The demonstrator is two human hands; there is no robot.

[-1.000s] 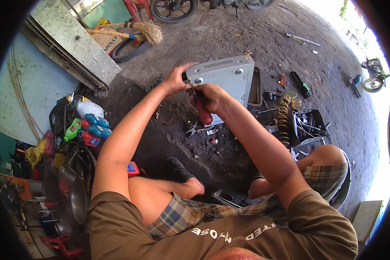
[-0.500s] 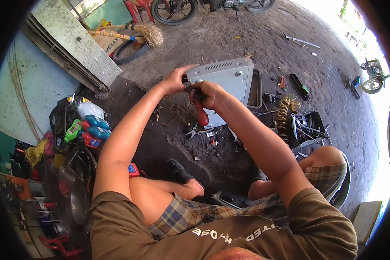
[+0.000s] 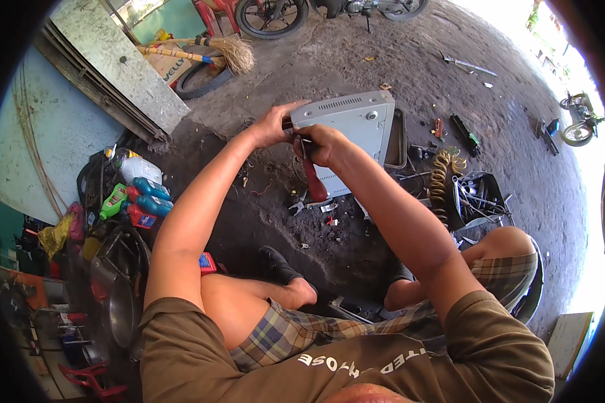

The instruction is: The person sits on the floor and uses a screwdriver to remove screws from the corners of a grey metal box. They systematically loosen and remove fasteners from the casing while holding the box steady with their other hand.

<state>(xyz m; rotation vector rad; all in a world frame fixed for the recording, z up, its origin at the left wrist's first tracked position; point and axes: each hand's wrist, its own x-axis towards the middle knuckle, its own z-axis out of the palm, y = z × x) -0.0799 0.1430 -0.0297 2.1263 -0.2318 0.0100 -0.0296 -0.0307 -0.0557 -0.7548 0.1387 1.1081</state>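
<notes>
A light grey metal case (image 3: 356,124) with vent slots stands tilted in front of me. At its left corner is my left hand (image 3: 273,126), closed round the edge, its fingers partly hidden behind the case. My right hand (image 3: 321,144) is closed on red-handled pliers (image 3: 316,180), whose handles point down toward me. The jaws are up by the case's left corner, close to my left hand; what they bite on is too dark and small to make out.
Right of the case lie a dark tray (image 3: 398,138), a coiled yellow hose (image 3: 442,178) and a bin of wrenches (image 3: 478,195). Small tools and parts litter the ground. Bottles (image 3: 151,188) stand at left; a broom (image 3: 230,54) and motorcycle (image 3: 329,8) are farther off.
The red handles have swung slightly to the right and downward as my right hand shifted a little. My left hand and the case have hardly moved.
</notes>
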